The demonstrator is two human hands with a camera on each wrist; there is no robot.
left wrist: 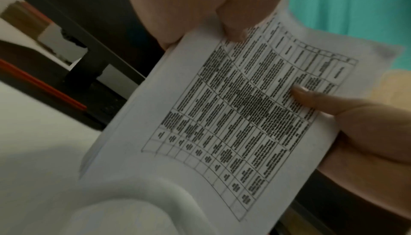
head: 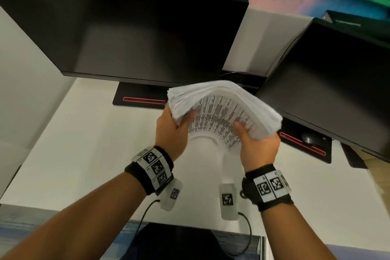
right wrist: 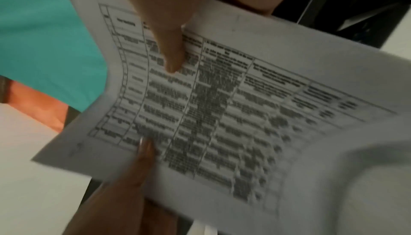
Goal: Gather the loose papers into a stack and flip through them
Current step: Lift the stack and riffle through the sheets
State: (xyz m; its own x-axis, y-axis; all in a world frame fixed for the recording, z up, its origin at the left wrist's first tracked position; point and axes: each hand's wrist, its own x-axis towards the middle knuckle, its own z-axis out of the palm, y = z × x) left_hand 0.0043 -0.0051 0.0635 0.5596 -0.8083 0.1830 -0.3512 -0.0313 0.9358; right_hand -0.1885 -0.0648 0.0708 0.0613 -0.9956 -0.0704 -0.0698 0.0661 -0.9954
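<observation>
Now | both hands grip paper stack (head: 223, 110) | 2 monitors behind

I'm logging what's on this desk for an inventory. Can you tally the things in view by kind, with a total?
Monitors: 2, one at left, one at right
Paper stacks: 1, held off the desk by the left hand and right hand
Computer mice: 1, below the right monitor
Total: 4
</observation>
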